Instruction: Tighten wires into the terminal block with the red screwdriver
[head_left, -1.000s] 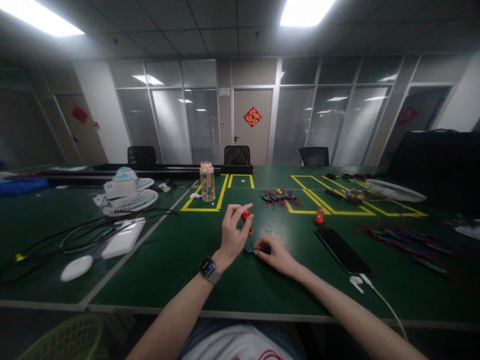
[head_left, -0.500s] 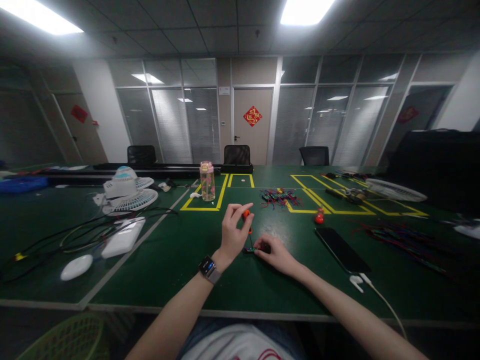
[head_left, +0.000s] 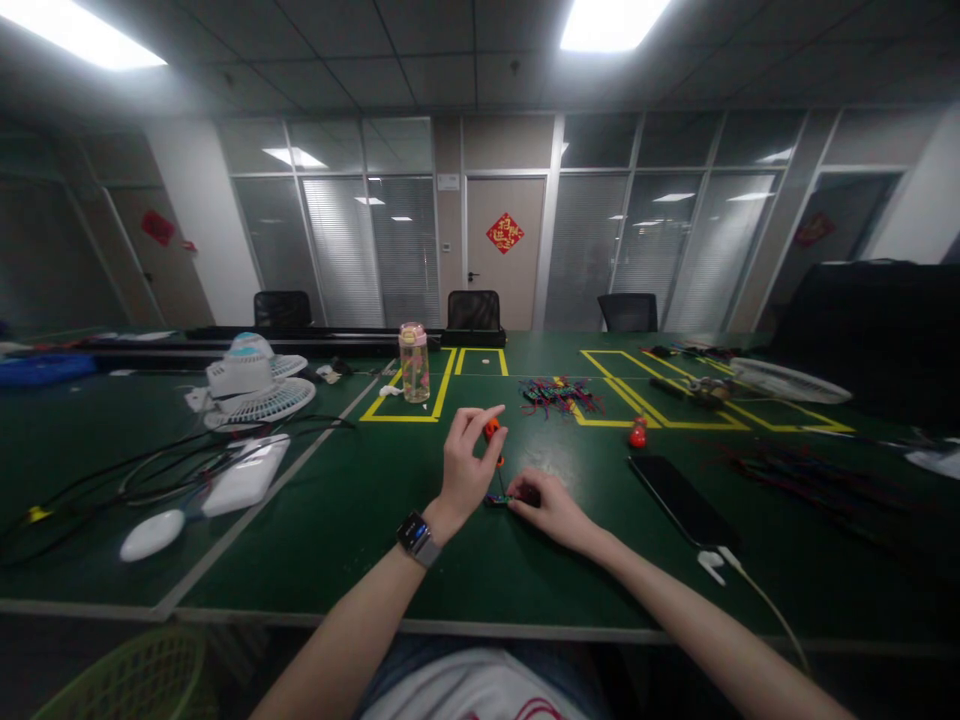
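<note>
My left hand (head_left: pixel 466 466), with a watch on the wrist, pinches the orange handle of a small screwdriver (head_left: pixel 493 436) that stands upright, tip down. Its tip meets a small dark connector part (head_left: pixel 501 499) lying on the green table (head_left: pixel 337 520). My right hand (head_left: pixel 546 505) presses that part to the table with closed fingertips. Both hands work close together at the table's middle, just in front of me.
A black phone (head_left: pixel 681 497) and white earbuds with a cable (head_left: pixel 711 565) lie to the right. Bundles of coloured wires (head_left: pixel 559 394) lie further back, one on the right (head_left: pixel 810 478). A small red object (head_left: pixel 638 435), a bottle (head_left: pixel 414 362), a fan (head_left: pixel 251 385), a white mouse (head_left: pixel 152 534) and cables stand left.
</note>
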